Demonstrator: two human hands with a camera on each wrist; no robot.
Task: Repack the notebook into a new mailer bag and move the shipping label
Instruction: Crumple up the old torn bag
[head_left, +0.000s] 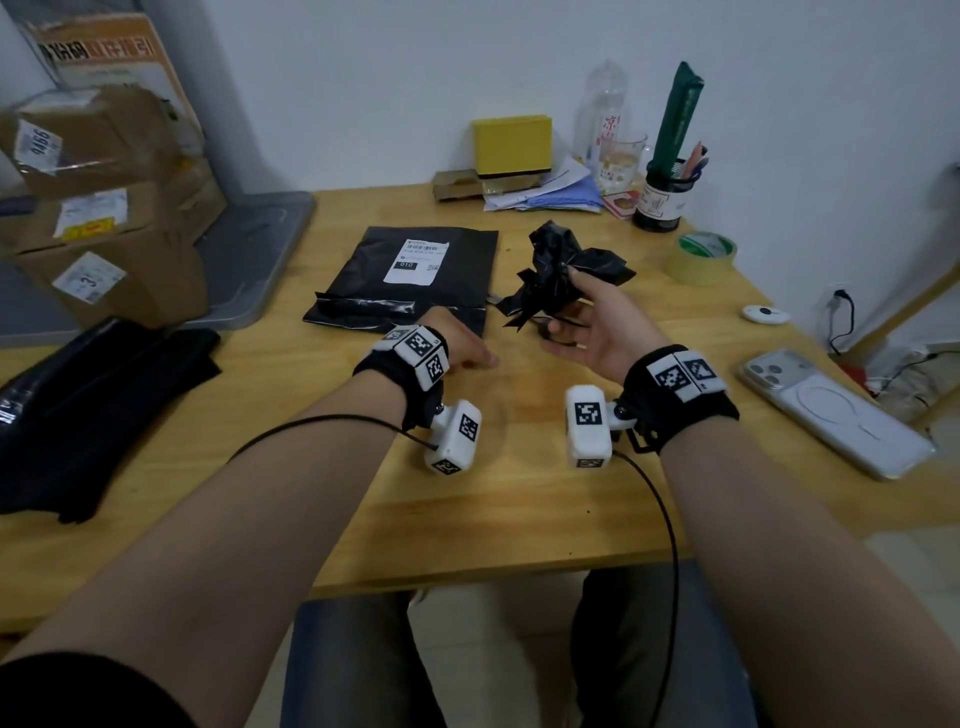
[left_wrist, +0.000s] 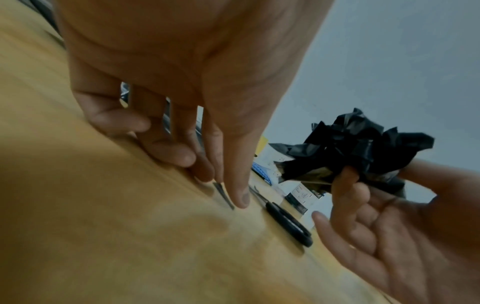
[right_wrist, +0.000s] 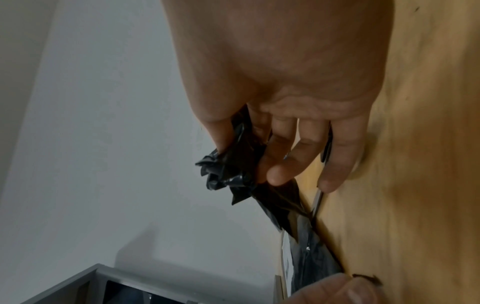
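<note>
Head view: mailer bag flat on bench, far of left hand; shipping label stuck on it, "010" readable. Notebook not visible, probably inside. Right hand pinches crumpled black plastic, likely old bag, for discard.

Left wrist view: left hand fingers relaxed, touching bench, holding nothing; scissors just beside.

Right wrist view: thumb and forefinger grip plastic, other fingers loose.

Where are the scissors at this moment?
In the left wrist view the scissors lie flat on the wooden table, between the left hand and the right hand, below the crumpled black plastic.
</note>
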